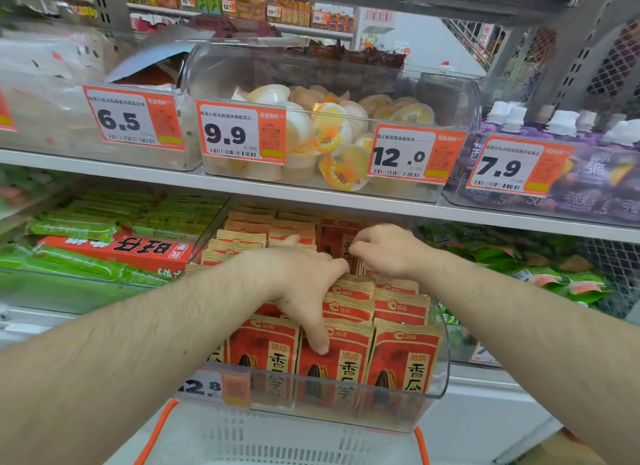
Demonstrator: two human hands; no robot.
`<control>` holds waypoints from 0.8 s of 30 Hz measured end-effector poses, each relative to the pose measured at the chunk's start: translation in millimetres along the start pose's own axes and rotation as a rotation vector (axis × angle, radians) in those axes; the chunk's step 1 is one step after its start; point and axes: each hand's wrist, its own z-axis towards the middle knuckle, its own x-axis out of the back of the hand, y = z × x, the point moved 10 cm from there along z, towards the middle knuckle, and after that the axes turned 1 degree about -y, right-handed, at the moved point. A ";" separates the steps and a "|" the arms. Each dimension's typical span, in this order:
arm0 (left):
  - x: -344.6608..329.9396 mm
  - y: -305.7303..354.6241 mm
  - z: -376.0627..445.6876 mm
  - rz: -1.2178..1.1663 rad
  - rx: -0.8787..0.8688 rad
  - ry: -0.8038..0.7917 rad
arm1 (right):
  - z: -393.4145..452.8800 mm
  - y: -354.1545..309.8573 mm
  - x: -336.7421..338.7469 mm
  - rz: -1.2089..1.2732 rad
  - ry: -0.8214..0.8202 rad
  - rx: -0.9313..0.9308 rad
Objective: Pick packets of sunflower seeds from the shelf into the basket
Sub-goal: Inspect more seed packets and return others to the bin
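Many flat red-and-gold paper packets of sunflower seeds (pixel 332 364) stand in rows in the clear plastic shelf bin (pixel 443 371) — probably light, crinkly, best pinched at the top edge — where the left hand (pixel 304 281) lies spread and the right hand (pixel 384 249) curls on a raised packet (pixel 341 242), above the white basket (pixel 242 437).

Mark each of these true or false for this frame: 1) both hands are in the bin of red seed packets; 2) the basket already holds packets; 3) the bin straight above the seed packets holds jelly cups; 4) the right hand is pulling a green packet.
1) True: the left hand and the right hand both reach among the red seed packets in the clear bin.
2) False: the visible part of the white basket below the bin shows no packets.
3) True: jelly cups fill the bin directly above.
4) False: the right hand's fingers curl on a red seed packet at the back; the green packets lie untouched to the left.
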 end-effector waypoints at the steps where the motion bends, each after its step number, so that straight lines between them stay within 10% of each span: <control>1: 0.1 0.5 0.9 -0.004 0.002 0.008 | 5.6 0.1 -1.7 -0.023 -0.016 -0.008; 24: -10.7 3.9 2.1 -0.135 -0.009 -0.059 | 14.3 -10.6 -18.9 -0.285 -0.130 0.011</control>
